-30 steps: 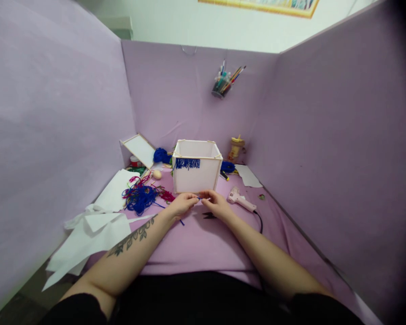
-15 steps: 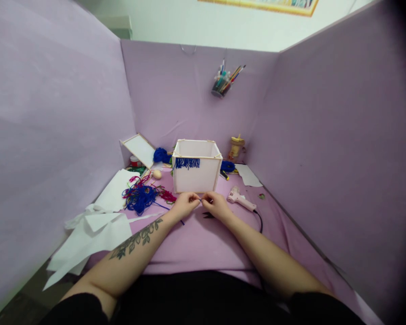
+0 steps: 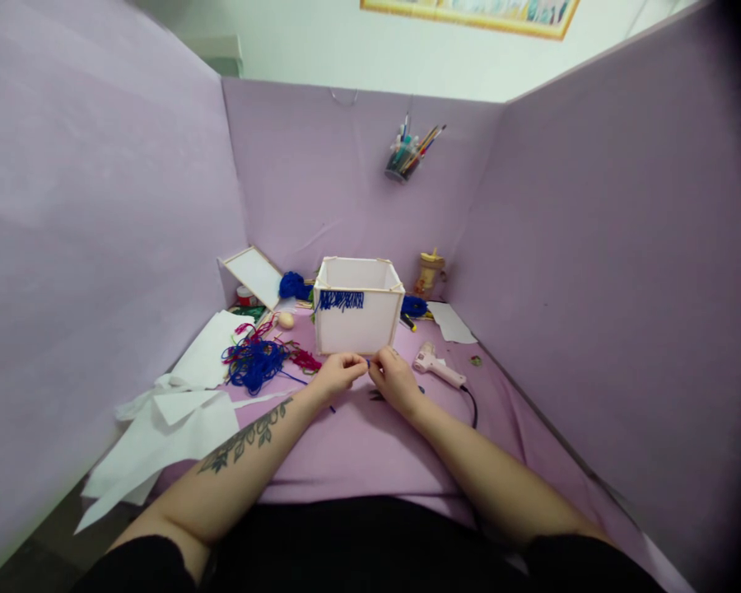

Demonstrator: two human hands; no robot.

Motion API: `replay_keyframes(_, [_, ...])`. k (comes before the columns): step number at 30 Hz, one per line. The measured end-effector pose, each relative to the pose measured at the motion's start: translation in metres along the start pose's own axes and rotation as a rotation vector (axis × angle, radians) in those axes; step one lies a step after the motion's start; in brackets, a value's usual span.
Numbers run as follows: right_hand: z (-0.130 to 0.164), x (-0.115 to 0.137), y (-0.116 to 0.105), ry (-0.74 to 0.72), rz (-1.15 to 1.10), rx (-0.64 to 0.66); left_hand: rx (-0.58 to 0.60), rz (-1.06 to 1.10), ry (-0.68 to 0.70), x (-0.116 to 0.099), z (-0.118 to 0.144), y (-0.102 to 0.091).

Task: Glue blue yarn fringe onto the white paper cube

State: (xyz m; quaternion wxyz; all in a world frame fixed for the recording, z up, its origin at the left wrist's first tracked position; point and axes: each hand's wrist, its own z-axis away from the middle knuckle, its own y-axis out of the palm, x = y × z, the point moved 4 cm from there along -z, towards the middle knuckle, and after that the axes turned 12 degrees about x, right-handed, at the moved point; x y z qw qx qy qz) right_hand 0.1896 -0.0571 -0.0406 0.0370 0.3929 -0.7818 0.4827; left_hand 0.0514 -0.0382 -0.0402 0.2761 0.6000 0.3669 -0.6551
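Note:
Fingertip to fingertip, my left hand and my right hand pinch a short bit of blue yarn in front of the white box. That box has an open top and pale wooden strips along its edges. A fringe of blue yarn hangs on the upper left of its front panel. Partly under my right hand lie dark scissors. To my left hand's left sits a tangle of blue yarn, from which a strand runs behind my left wrist.
A pink glue gun with a black cord lies on the right. White fabric covers the left edge. Behind stand a framed white panel, a blue yarn ball and a yellow-topped cup. A pen holder hangs on the back wall.
My right hand has turned slightly, with its fingers higher over the yarn. More of the scissors' handle side shows on its right. My left hand stays nearly in place.

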Motion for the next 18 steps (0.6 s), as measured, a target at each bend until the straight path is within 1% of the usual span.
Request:
replay_keyframes(2, [0.001, 0.001, -0.001, -0.009, -0.012, -0.013, 0.016, 0.069, -0.023, 0.002, 0.000, 0.001])
replay_keyframes(4, [0.002, 0.002, -0.002, -0.017, -0.035, -0.023, 0.016, 0.079, -0.024, 0.003, -0.001, 0.000])
replay_keyframes(6, [0.002, 0.003, -0.002, -0.026, -0.065, -0.024, -0.018, 0.009, -0.010, 0.003, -0.001, -0.004])
replay_keyframes(7, [0.002, 0.003, -0.001, -0.028, -0.079, -0.018, -0.055, -0.053, 0.012, 0.002, -0.001, -0.007])
replay_keyframes(8, [0.002, 0.003, -0.001, -0.028, -0.094, -0.007, -0.098, -0.130, 0.050, -0.001, 0.000, -0.010])
replay_keyframes(10, [0.002, 0.004, -0.001, -0.024, -0.121, 0.014, -0.158, -0.299, 0.175, -0.008, 0.003, -0.013])
replay_keyframes(11, [0.002, 0.005, -0.001, -0.018, -0.134, 0.022, -0.164, -0.374, 0.248, -0.011, 0.005, -0.013])
replay_keyframes(13, [0.001, 0.006, -0.001, -0.004, -0.158, 0.032, -0.139, -0.487, 0.370, -0.017, 0.009, -0.012])
replay_keyframes(16, [-0.001, 0.006, -0.003, 0.009, -0.196, 0.046, -0.119, -0.576, 0.455, -0.018, 0.012, -0.012])
replay_keyframes(18, [-0.001, 0.006, -0.005, 0.011, -0.227, 0.053, -0.130, -0.591, 0.455, -0.017, 0.013, -0.015])
